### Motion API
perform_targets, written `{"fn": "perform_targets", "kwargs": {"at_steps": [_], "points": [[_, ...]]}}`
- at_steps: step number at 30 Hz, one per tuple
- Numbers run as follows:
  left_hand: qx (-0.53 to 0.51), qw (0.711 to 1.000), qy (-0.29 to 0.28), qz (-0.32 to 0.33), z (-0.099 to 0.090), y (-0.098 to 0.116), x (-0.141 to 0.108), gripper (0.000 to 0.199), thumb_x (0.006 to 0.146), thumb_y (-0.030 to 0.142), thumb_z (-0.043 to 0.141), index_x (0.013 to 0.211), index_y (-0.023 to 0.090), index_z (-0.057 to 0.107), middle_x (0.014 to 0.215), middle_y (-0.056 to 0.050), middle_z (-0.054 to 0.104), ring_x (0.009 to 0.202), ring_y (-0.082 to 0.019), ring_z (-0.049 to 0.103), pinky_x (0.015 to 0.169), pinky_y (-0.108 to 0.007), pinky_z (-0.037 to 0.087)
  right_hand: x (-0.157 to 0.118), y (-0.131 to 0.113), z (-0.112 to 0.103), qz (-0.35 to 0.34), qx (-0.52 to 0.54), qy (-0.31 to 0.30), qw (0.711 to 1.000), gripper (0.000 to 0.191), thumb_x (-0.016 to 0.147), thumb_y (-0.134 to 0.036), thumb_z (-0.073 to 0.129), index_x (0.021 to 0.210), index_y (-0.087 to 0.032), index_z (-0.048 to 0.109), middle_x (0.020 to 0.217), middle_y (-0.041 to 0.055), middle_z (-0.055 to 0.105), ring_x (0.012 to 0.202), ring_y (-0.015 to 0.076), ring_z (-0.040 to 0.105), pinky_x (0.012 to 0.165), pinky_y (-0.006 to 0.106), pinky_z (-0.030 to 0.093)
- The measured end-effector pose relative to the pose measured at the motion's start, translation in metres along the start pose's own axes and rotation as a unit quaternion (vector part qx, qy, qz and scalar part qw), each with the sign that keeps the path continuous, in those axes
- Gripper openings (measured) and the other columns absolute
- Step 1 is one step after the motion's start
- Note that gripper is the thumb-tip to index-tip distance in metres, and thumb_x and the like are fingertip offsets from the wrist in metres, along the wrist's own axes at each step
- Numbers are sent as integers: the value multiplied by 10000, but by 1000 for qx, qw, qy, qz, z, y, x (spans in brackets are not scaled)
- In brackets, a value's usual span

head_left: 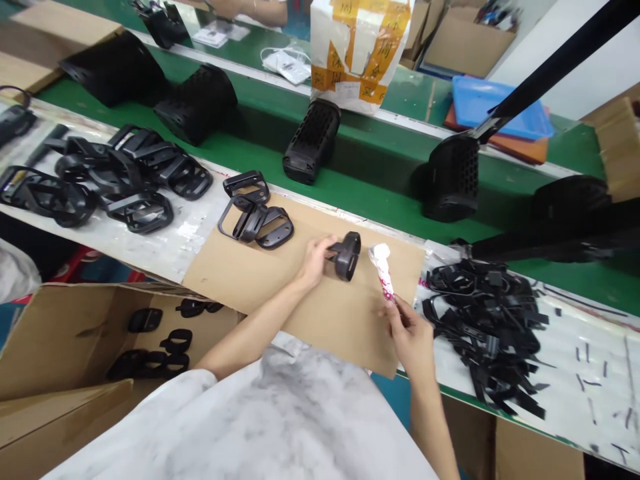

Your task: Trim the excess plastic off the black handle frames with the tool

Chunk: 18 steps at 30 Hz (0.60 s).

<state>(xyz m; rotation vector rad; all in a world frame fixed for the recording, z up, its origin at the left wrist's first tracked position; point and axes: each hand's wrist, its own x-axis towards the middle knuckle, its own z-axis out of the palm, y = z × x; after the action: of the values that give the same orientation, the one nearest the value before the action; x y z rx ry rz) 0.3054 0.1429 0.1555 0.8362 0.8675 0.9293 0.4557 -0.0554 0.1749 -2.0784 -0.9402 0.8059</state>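
Observation:
My left hand [314, 261] grips a black plastic part [347, 257] by its narrow end, holding it over the cardboard sheet [300, 293]. Just right of it, my right hand [411, 331] is closed round the lower end of a tool [384, 270] wrapped in white and red material, with a white lump at its upper end. The tool and the black part are apart. A few black frames [257, 217] lie at the sheet's upper left corner. To the right of the sheet is a heap of thin black pieces [490, 327].
Many black frames [140, 213] lie at the left. Beyond runs a green surface [260, 150] with black perforated housings [313, 140]. A cardboard box [65, 333] with black parts stands lower left. A taped white package [357, 53], a blue tray [500, 110] and another person's arm [250, 8] are farther back.

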Motion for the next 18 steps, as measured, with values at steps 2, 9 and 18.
{"fn": "perform_targets", "kwargs": {"at_steps": [2,9,18], "points": [[-74,996,15,-54,-5,14,1,661,841,698,586,542,222,239,514,52,196,488,-90,278,554,-277,362,3,6,-4,-20,-27,40,999,527,970,-611,581,1186,-169,772,831,62,749,621,184,597,638,311,494],[-74,996,-10,-51,-4,56,-24,709,895,728,457,507,225,145,458,26,139,460,-102,278,607,-348,454,15,7,7,-124,-85,143,978,429,960,-535,591,1106,-197,811,1245,156,690,1161,320,635,1084,541,470],[-37,999,-35,7,19,58,-63,564,878,621,490,571,229,224,537,-2,251,575,-167,414,671,-392,486,-10,-49,23,-106,322,-142,930,604,956,-526,681,1490,-265,573,1443,124,646,1259,308,661,1075,503,536]]}}
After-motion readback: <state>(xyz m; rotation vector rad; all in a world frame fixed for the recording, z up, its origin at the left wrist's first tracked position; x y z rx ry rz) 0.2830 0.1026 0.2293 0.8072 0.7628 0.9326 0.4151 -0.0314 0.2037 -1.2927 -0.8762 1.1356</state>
